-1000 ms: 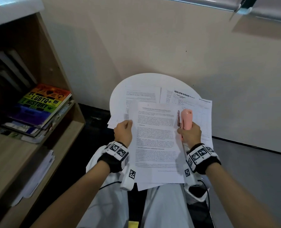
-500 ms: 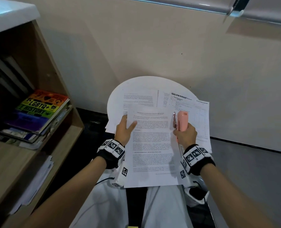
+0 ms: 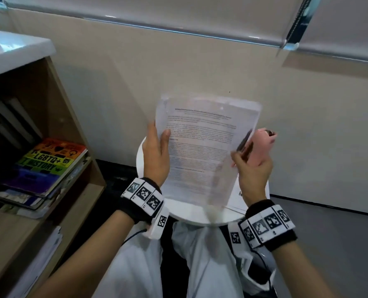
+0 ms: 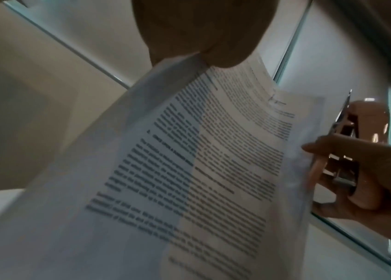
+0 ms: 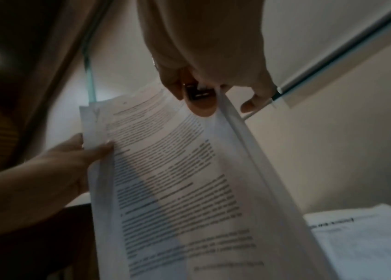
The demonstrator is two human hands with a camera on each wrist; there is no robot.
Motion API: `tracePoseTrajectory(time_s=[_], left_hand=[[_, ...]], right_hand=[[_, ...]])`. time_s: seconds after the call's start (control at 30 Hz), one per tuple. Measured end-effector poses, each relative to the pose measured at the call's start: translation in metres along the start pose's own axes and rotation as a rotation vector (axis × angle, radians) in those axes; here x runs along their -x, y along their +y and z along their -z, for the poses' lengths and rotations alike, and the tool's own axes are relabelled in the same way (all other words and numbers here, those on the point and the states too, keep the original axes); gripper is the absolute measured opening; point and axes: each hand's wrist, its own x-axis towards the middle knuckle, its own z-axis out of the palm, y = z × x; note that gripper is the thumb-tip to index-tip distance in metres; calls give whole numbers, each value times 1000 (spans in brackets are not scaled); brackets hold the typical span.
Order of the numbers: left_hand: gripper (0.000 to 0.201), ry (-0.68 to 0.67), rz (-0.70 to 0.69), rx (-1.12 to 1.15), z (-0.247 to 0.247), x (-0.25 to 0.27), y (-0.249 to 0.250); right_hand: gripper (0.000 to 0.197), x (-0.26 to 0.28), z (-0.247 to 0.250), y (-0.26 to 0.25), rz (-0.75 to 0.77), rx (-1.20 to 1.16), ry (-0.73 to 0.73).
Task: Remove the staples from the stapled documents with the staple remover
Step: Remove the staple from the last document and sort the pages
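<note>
Pinching document (image 3: 202, 151) edges: left hand (image 3: 156, 157), right hand (image 3: 254, 168) gripping staple remover (image 3: 262, 140)

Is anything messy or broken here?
Nothing looks broken. The white printed document is held up off the round white table by the left hand and right hand, and looks blurry.

the stapled paper (image 3: 202, 151) has been lifted up off the desk (image 3: 191, 214) and now stands upright. the left hand (image 3: 156, 155) moved up its left edge, thumb on the front.
</note>
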Motion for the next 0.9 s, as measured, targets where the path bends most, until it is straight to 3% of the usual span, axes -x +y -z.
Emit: tracePoseTrajectory(time_s=[0.1, 0.2, 0.4, 0.57, 0.7, 0.9], left_hand=[[27, 37, -32, 55, -8, -10, 17], [33, -33, -4, 79, -13, -5, 10], [11, -108, 81, 77, -23, -2, -8], [16, -134, 154, 112, -29, -20, -7], [17, -175, 113, 92, -31, -29, 1], [19, -169, 43, -14, -25, -37, 6]], right_hand=[[32, 0, -7, -14, 96, -48, -37], [43, 0, -5, -8, 63, -14, -108], [65, -2, -3, 2, -14, 38, -218], [58, -14, -7, 2, -39, 60, -195], [53, -23, -12, -4, -38, 110, -213], [63, -37, -32, -51, 109, -84, 61]])
